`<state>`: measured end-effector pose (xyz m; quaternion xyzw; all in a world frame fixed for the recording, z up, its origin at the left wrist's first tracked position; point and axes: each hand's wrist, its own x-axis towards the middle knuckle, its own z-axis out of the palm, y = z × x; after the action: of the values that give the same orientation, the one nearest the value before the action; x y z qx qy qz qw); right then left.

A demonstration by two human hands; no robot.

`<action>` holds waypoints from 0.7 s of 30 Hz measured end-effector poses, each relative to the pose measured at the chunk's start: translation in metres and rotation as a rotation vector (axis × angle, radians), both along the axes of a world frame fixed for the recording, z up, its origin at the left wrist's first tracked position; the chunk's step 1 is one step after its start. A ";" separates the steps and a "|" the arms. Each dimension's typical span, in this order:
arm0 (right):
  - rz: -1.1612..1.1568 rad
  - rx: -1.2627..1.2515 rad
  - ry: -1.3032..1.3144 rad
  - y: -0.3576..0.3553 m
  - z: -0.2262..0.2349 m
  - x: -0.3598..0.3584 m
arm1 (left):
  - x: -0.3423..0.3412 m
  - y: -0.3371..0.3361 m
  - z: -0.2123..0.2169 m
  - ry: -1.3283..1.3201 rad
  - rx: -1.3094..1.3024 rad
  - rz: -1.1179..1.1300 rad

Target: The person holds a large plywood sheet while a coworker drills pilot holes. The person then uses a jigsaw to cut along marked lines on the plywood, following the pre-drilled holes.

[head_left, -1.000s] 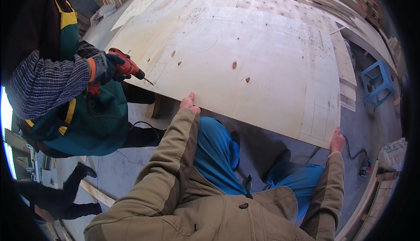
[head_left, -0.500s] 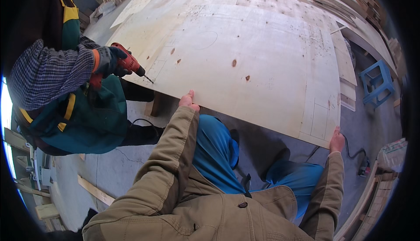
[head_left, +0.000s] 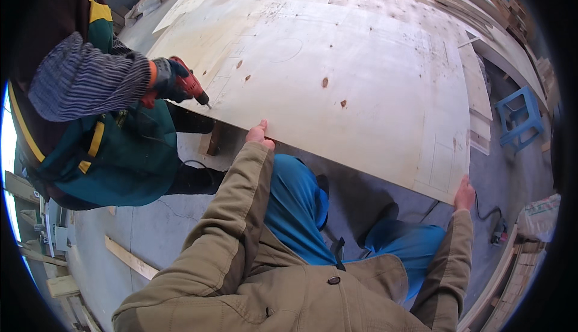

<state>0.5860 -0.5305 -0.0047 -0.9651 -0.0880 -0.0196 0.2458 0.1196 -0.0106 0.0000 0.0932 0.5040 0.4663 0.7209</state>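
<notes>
The large, pale plywood panel (head_left: 349,94) lies directly ahead of both bare hands, its near edge running left to right. The left hand (head_left: 259,134) closes on this edge; the right hand (head_left: 464,194) clasps the corner. Nearer to the left hand, a co-worker (head_left: 102,82) points a red power drill (head_left: 190,81) at the panel. A blue plastic stool (head_left: 520,118) stands on the grey floor (head_left: 512,169).

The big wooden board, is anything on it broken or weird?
Nothing looks clearly broken. The dark brown spots stand out on the pale board, but they're probably just natural knots.
</notes>
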 end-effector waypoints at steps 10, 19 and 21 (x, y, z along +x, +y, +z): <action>-0.026 -0.099 0.019 -0.001 0.001 -0.005 | -0.008 0.005 -0.012 -0.015 -0.005 -0.067; -0.010 -0.083 0.010 -0.002 0.001 -0.004 | -0.006 0.002 -0.006 -0.008 -0.030 -0.040; -0.019 -0.079 0.015 -0.002 0.001 -0.005 | -0.007 0.002 -0.009 -0.006 -0.014 -0.048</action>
<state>0.5814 -0.5324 -0.0038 -0.9750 -0.0776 -0.0110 0.2077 0.1129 -0.0081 -0.0086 0.0988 0.5026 0.4457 0.7342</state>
